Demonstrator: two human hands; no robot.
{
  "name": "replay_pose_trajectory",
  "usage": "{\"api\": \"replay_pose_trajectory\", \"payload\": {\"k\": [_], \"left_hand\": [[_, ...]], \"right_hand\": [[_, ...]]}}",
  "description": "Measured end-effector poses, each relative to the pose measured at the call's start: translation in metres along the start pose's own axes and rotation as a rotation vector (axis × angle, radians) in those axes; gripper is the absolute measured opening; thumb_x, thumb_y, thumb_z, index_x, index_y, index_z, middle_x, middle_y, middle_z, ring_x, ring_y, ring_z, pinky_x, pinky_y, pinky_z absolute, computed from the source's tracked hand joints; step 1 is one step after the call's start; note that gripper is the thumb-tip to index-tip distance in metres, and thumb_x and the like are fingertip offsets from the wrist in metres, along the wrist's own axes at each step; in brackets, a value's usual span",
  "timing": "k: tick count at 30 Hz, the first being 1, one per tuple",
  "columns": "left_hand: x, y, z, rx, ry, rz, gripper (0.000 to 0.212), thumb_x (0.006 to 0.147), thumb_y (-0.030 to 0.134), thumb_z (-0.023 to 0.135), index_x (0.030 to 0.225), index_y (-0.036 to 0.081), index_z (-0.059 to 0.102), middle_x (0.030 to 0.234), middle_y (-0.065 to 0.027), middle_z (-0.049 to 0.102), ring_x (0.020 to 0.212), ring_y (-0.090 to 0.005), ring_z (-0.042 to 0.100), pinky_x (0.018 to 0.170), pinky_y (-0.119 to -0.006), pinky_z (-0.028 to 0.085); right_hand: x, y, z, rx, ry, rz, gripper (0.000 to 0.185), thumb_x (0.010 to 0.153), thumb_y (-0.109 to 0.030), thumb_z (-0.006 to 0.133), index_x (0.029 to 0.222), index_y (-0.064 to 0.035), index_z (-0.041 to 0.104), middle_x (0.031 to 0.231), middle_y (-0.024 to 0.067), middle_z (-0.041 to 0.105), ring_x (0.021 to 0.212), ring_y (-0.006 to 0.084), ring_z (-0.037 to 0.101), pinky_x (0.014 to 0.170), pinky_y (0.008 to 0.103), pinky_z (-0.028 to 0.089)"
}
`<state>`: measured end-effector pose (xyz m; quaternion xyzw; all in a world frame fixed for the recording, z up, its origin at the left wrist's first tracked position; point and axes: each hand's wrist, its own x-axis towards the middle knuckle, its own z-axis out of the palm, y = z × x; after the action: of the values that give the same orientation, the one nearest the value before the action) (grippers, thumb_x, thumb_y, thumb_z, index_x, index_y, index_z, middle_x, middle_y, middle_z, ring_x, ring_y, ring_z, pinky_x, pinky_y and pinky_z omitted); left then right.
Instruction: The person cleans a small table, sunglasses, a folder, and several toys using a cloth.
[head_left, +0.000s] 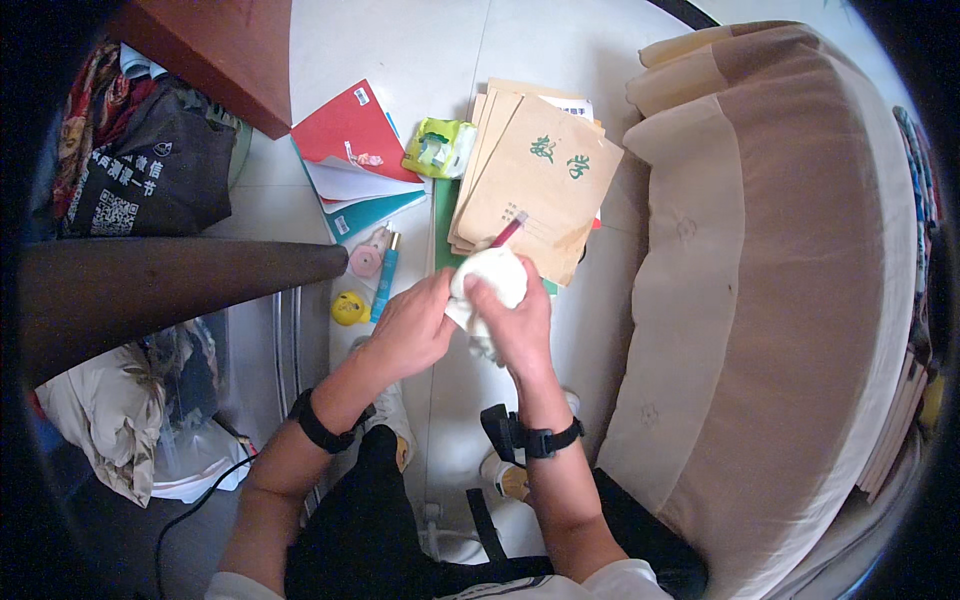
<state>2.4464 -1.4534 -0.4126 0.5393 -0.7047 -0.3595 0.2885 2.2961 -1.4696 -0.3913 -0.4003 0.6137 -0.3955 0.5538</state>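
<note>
Both of my hands hold a bundled white cloth (491, 281) in front of me. My left hand (416, 322) grips its left edge, while my right hand (517, 315) wraps the right side with the thumb pressed on top. A dark red stick-like object (510, 229) with a pale tip projects from behind the cloth's upper edge; its lower end is hidden. Beyond it lies a stack of tan paper exercise books (544, 187) on the tiled floor. The fingers behind the cloth are partly hidden.
Left of the stack are a green plastic packet (439, 148), a fanned red folder (352, 127), a blue tube (385, 277), a pink hexagonal item (366, 261) and a yellow round object (349, 307). A fabric-covered bed or sofa (780, 300) stands right; a dark beam (180, 285) juts in left.
</note>
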Motion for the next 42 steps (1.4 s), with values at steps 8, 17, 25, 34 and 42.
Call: {"api": "replay_pose_trajectory", "payload": {"k": [8,17,25,34,42], "left_hand": [[0.0,0.02,-0.015,-0.588,-0.361,-0.358,0.03,0.098,0.026,0.046,0.118,0.003,0.042,0.093,-0.014,0.058,0.085,-0.0234,0.058,0.076,-0.033,0.044],[-0.011,-0.004,-0.012,-0.679,-0.261,-0.289,0.025,0.099,0.02,0.039,0.111,0.001,0.049,0.095,-0.0092,0.058,0.088,-0.0154,0.054,0.079,-0.029,0.042],[-0.012,-0.019,0.002,-0.665,-0.087,-0.339,0.014,0.096,0.012,0.05,0.109,0.006,0.049,0.079,0.005,0.045,0.07,-0.0041,0.041,0.062,-0.019,0.036],[-0.018,-0.008,-0.006,-0.327,-0.222,-0.204,0.02,0.089,0.011,0.054,0.106,0.006,0.045,0.085,-0.0176,0.061,0.08,-0.0383,0.062,0.067,-0.043,0.048],[-0.035,-0.041,0.005,-0.11,-0.088,-0.237,0.01,0.085,0.011,0.059,0.093,0.006,0.054,0.08,-0.011,0.061,0.071,-0.0267,0.06,0.063,-0.038,0.045]], "right_hand": [[0.034,-0.019,-0.011,0.432,0.059,0.177,0.027,0.084,-0.012,0.066,0.106,0.0034,0.061,0.093,0.0085,0.067,0.079,0.0154,0.064,0.072,0.0269,0.051],[-0.005,0.007,0.0,0.275,-0.041,0.143,0.03,0.084,-0.013,0.067,0.108,0.0024,0.06,0.096,0.0085,0.066,0.082,0.014,0.063,0.075,0.0275,0.051],[-0.008,0.0,-0.012,0.348,0.055,0.183,0.04,0.086,-0.023,0.07,0.116,0.0002,0.056,0.099,0.0076,0.065,0.083,0.0139,0.062,0.073,0.0268,0.051],[0.003,0.014,0.01,0.316,0.087,0.204,0.022,0.081,-0.012,0.074,0.1,-0.005,0.064,0.083,0.0007,0.065,0.068,0.0084,0.059,0.06,0.0233,0.047],[0.02,0.008,-0.022,0.522,0.344,0.11,0.033,0.086,-0.016,0.069,0.112,0.0003,0.058,0.098,0.0094,0.065,0.083,0.0177,0.064,0.072,0.0297,0.053]]}}
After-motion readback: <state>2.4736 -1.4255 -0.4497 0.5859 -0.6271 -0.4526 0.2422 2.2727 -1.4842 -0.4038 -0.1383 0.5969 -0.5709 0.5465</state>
